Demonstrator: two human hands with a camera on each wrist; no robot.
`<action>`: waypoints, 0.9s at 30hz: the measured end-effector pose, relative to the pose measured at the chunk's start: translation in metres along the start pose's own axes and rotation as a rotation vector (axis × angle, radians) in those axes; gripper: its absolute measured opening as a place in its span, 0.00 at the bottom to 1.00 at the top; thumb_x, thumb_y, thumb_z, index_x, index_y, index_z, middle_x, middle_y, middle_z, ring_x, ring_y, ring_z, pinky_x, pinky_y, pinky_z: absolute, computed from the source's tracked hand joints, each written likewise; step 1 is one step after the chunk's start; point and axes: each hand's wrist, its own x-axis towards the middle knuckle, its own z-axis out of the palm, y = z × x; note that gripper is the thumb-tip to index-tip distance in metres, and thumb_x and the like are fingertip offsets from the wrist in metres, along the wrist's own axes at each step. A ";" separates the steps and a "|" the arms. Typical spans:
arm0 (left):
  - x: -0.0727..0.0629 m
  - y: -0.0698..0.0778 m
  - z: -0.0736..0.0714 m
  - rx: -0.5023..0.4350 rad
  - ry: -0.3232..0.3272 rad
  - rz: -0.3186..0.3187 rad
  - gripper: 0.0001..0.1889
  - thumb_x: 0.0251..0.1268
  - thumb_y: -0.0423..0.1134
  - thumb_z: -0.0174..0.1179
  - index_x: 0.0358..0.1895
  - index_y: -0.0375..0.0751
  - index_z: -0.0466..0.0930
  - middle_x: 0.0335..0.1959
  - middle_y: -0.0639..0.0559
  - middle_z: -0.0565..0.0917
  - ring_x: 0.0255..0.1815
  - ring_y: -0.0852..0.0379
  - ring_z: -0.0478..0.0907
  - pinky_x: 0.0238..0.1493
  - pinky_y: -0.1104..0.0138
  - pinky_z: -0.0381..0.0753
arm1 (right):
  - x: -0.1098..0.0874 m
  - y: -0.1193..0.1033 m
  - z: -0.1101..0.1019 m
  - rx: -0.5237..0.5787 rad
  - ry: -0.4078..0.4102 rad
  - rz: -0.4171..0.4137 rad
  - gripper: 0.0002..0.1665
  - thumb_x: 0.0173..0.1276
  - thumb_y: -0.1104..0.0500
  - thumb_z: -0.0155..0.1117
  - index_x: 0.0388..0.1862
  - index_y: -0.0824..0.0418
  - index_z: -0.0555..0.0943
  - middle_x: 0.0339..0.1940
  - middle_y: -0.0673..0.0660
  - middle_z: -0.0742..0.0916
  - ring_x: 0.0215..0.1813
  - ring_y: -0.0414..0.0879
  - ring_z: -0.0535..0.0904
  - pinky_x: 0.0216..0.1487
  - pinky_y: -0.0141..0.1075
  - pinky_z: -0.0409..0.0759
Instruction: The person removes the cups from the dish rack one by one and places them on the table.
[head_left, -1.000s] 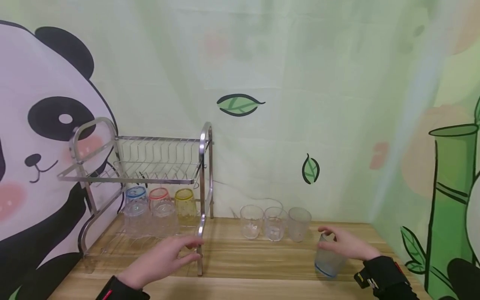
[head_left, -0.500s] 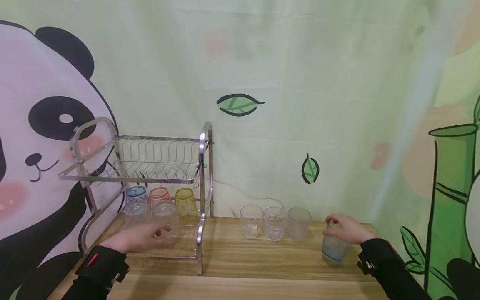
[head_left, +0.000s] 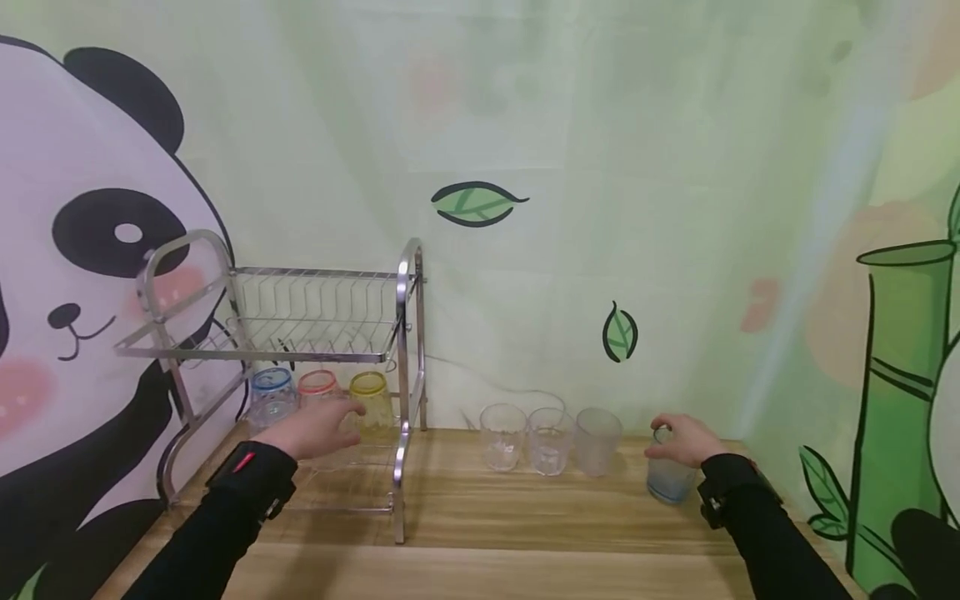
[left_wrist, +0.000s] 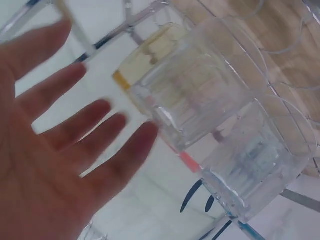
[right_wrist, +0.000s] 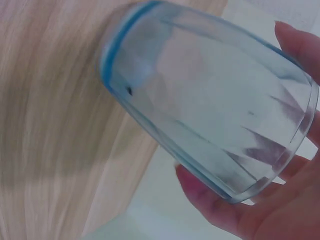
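Note:
My right hand (head_left: 684, 442) grips a clear glass with a blue base (head_left: 667, 483) from above, fingers and thumb around its open end. The blue end (right_wrist: 117, 52) points down at the wooden tabletop in the right wrist view. My left hand (head_left: 315, 429) is in front of the rack's lower shelf, its fingers extended and holding nothing. Near its fingertips in the left wrist view stand two clear glasses (left_wrist: 195, 90) upside down. Behind them are glasses with blue (head_left: 272, 380), red (head_left: 318, 383) and yellow (head_left: 369, 385) ends facing up. My hand partly hides the red one in the head view.
A metal two-tier dish rack (head_left: 352, 358) stands on the left of the wooden table (head_left: 525, 521). Three clear glasses (head_left: 503, 437) stand in a row near the back edge, left of my right hand. A printed curtain (head_left: 525, 100) hangs right behind.
My left hand has moved from beside the rack's front right post up to the glasses on the lower shelf. My right hand has carried the blue-based glass farther back.

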 end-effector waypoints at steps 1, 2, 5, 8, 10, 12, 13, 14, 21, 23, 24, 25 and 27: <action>0.003 0.000 0.001 0.029 0.025 -0.003 0.18 0.62 0.38 0.67 0.52 0.33 0.79 0.52 0.35 0.77 0.52 0.39 0.76 0.52 0.47 0.77 | 0.002 0.001 0.002 -0.004 0.009 0.000 0.31 0.58 0.50 0.74 0.52 0.71 0.78 0.52 0.71 0.81 0.53 0.67 0.76 0.49 0.56 0.76; 0.006 0.000 0.002 0.054 0.040 -0.015 0.18 0.62 0.38 0.67 0.52 0.33 0.80 0.52 0.34 0.76 0.52 0.39 0.75 0.52 0.47 0.77 | 0.004 0.003 0.004 -0.007 0.021 0.003 0.31 0.57 0.50 0.75 0.52 0.71 0.78 0.51 0.71 0.81 0.53 0.67 0.76 0.50 0.56 0.76; 0.011 0.001 0.004 0.109 0.064 -0.066 0.19 0.61 0.40 0.68 0.53 0.35 0.80 0.57 0.30 0.72 0.58 0.34 0.70 0.54 0.44 0.74 | 0.008 0.006 0.010 -0.009 0.060 -0.004 0.31 0.56 0.53 0.76 0.51 0.72 0.78 0.50 0.71 0.81 0.52 0.68 0.76 0.49 0.56 0.76; 0.013 0.004 0.004 0.141 0.051 -0.138 0.22 0.60 0.42 0.68 0.55 0.36 0.80 0.62 0.28 0.69 0.63 0.30 0.65 0.57 0.39 0.71 | 0.012 0.004 0.013 -0.014 0.103 -0.034 0.31 0.55 0.54 0.76 0.50 0.73 0.78 0.48 0.72 0.81 0.50 0.69 0.76 0.47 0.55 0.76; 0.014 0.005 0.005 0.161 0.039 -0.181 0.23 0.60 0.42 0.68 0.56 0.35 0.80 0.62 0.28 0.70 0.64 0.30 0.64 0.58 0.38 0.70 | 0.015 -0.001 0.014 -0.024 0.112 -0.046 0.31 0.56 0.54 0.75 0.51 0.73 0.78 0.47 0.73 0.81 0.50 0.70 0.75 0.48 0.56 0.76; 0.014 0.005 0.007 0.162 0.011 -0.219 0.24 0.59 0.41 0.68 0.58 0.34 0.79 0.61 0.28 0.71 0.63 0.30 0.66 0.58 0.38 0.69 | 0.017 -0.006 0.015 -0.035 0.107 -0.024 0.30 0.56 0.55 0.75 0.51 0.72 0.78 0.47 0.73 0.80 0.51 0.71 0.74 0.50 0.58 0.74; 0.014 0.004 0.008 0.157 -0.006 -0.231 0.25 0.59 0.40 0.68 0.58 0.34 0.78 0.60 0.29 0.73 0.62 0.30 0.67 0.58 0.38 0.70 | 0.018 -0.008 0.016 -0.043 0.103 -0.008 0.30 0.56 0.56 0.75 0.51 0.72 0.78 0.48 0.73 0.80 0.52 0.71 0.73 0.51 0.59 0.73; 0.014 0.003 0.010 0.150 -0.021 -0.243 0.25 0.59 0.40 0.69 0.59 0.34 0.78 0.60 0.30 0.73 0.62 0.31 0.67 0.58 0.39 0.70 | 0.019 -0.012 0.016 -0.044 0.090 0.017 0.30 0.56 0.56 0.75 0.52 0.72 0.78 0.49 0.74 0.79 0.53 0.72 0.72 0.52 0.61 0.72; 0.020 -0.006 0.025 0.214 0.024 -0.216 0.27 0.55 0.38 0.72 0.59 0.35 0.77 0.59 0.31 0.75 0.61 0.31 0.70 0.59 0.39 0.69 | 0.027 -0.019 0.025 -0.061 0.087 0.097 0.31 0.56 0.56 0.76 0.55 0.69 0.77 0.50 0.74 0.76 0.53 0.73 0.68 0.50 0.61 0.73; 0.020 -0.006 0.025 0.254 0.054 -0.201 0.27 0.55 0.38 0.72 0.59 0.35 0.78 0.60 0.30 0.73 0.61 0.30 0.69 0.59 0.37 0.68 | 0.029 -0.020 0.030 -0.063 0.093 0.118 0.32 0.56 0.56 0.75 0.56 0.68 0.76 0.51 0.74 0.76 0.53 0.73 0.67 0.48 0.62 0.74; 0.020 -0.007 0.025 0.271 0.063 -0.193 0.27 0.54 0.38 0.72 0.58 0.35 0.78 0.60 0.29 0.73 0.61 0.30 0.69 0.59 0.37 0.67 | 0.029 -0.021 0.032 -0.067 0.094 0.130 0.32 0.56 0.56 0.75 0.57 0.68 0.76 0.52 0.74 0.75 0.54 0.73 0.67 0.48 0.62 0.75; 0.020 -0.008 0.025 0.287 0.068 -0.185 0.26 0.54 0.38 0.72 0.57 0.35 0.79 0.60 0.30 0.73 0.61 0.30 0.69 0.59 0.37 0.67 | 0.029 -0.023 0.033 -0.071 0.093 0.143 0.32 0.56 0.56 0.75 0.57 0.67 0.76 0.53 0.74 0.74 0.55 0.73 0.67 0.47 0.62 0.75; 0.021 -0.010 0.025 0.307 0.070 -0.171 0.25 0.53 0.37 0.72 0.56 0.35 0.79 0.59 0.30 0.73 0.60 0.30 0.70 0.58 0.37 0.68 | 0.030 -0.026 0.034 -0.069 0.088 0.161 0.33 0.57 0.55 0.75 0.58 0.66 0.76 0.55 0.74 0.74 0.56 0.72 0.66 0.47 0.62 0.77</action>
